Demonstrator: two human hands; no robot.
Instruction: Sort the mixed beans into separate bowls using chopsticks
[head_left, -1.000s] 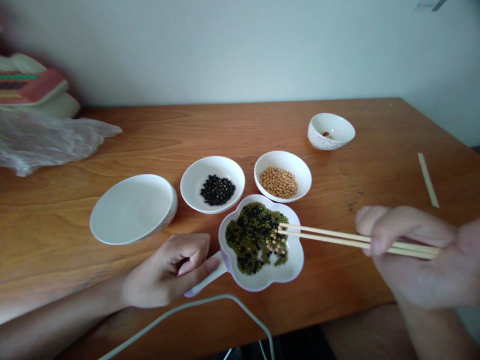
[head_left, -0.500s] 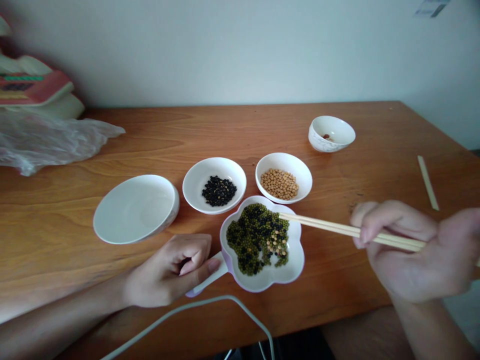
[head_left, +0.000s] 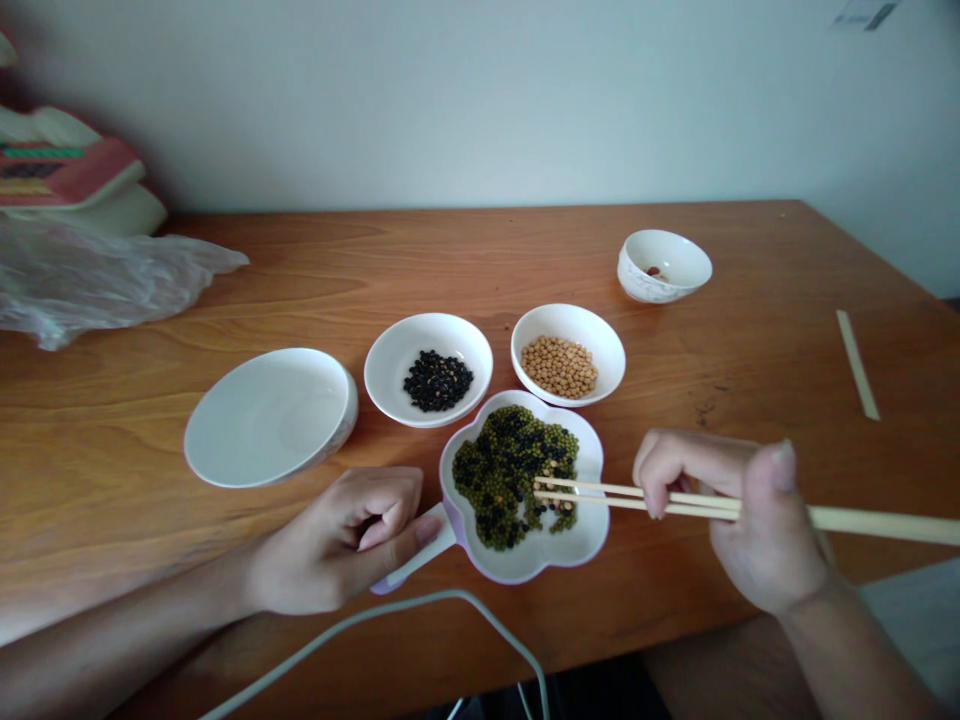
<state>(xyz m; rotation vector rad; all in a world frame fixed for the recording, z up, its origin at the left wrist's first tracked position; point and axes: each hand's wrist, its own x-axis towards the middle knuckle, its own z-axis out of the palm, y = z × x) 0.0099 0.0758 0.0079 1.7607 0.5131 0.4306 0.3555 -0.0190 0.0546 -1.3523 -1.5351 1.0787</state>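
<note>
My left hand (head_left: 345, 545) is closed around the handle of a white, flower-shaped dish (head_left: 592, 545) with a lilac edge. Inside the dish lie mixed green beans (head_left: 480, 465), black beans and a few pale soybeans. My right hand (head_left: 739, 520) holds a pair of wooden chopsticks (head_left: 637, 500), their tips slightly apart over the soybeans in the dish. Whether a bean is between the tips I cannot tell. Just behind the dish, one white bowl (head_left: 386, 370) holds black beans (head_left: 439, 381), and another white bowl (head_left: 611, 345) holds soybeans (head_left: 559, 367).
To the left stands a larger white bowl (head_left: 262, 420). A small bowl (head_left: 679, 260) with a few reddish bits is at the back right. A pale strip (head_left: 857, 365) lies on the right, a plastic bag (head_left: 120, 285) at far left. A white cable (head_left: 375, 612) crosses the front.
My right hand has moved left and turned. The chopstick tips have shifted from the dish's upper right part down and left to the soybeans, and have spread slightly. My left hand stays put.
</note>
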